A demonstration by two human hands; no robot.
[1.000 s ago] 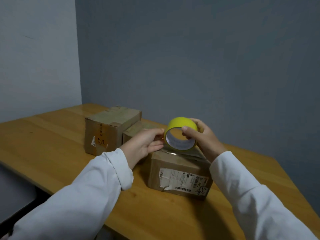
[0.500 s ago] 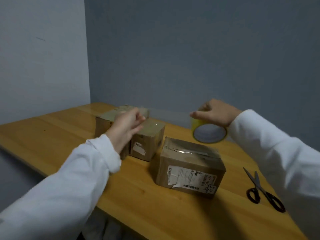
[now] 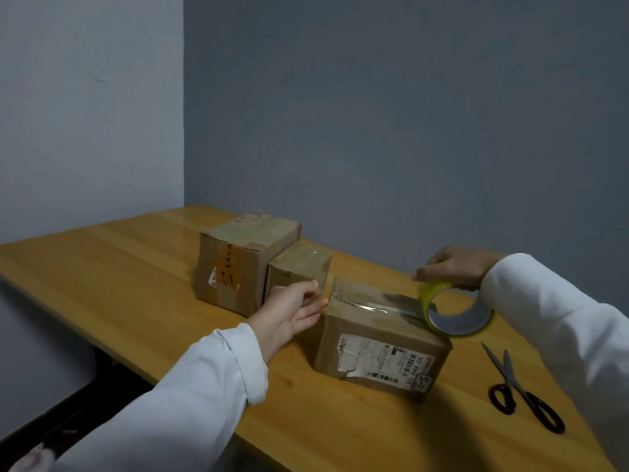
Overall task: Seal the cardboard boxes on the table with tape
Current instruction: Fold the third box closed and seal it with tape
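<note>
Here left fingers (image 3: 315, 296) pinch clear tape; right fingers (image 3: 429, 273) grip yellow roll (image 3: 457, 311).

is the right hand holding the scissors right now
No, the right hand grips the yellow tape roll at the box, while the scissors lie untouched on the table.

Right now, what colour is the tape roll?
Yellow, with a pale inner core; the tape roll shows in the head view.
</note>
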